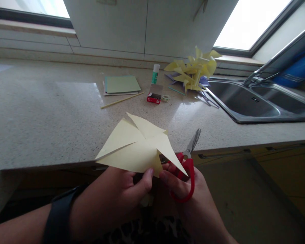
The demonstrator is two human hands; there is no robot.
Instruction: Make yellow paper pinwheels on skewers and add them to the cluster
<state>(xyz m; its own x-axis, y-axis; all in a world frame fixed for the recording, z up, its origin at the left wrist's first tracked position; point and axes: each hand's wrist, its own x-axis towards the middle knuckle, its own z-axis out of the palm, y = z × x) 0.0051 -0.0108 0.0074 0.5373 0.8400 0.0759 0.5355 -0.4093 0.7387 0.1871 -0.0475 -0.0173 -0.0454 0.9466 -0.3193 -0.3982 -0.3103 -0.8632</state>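
Note:
A square of pale yellow paper (pixel 149 145), slit from its corners toward the middle, is held over the counter's front edge. My left hand (pixel 139 184) pinches its near edge, thumb on top and the other fingers hidden beneath. My right hand (pixel 180 184) has thumb and fingertips at the paper's near right corner. Red-handled scissors (pixel 189 162) hang on that same hand, its thumb and fingers through the handle loops. Their blades point up and away, nearly closed, apart from the paper.
On the speckled counter (pixel 53 112) lie stacked coloured paper (pixel 122 84), a thin yellow stick (pixel 122 100), a glue stick (pixel 155 74), a small red box (pixel 154 95) and a tape roll (pixel 165 98). Yellow paper pinwheels (pixel 193 69) lie beside the steel sink (pixel 240 100) at right.

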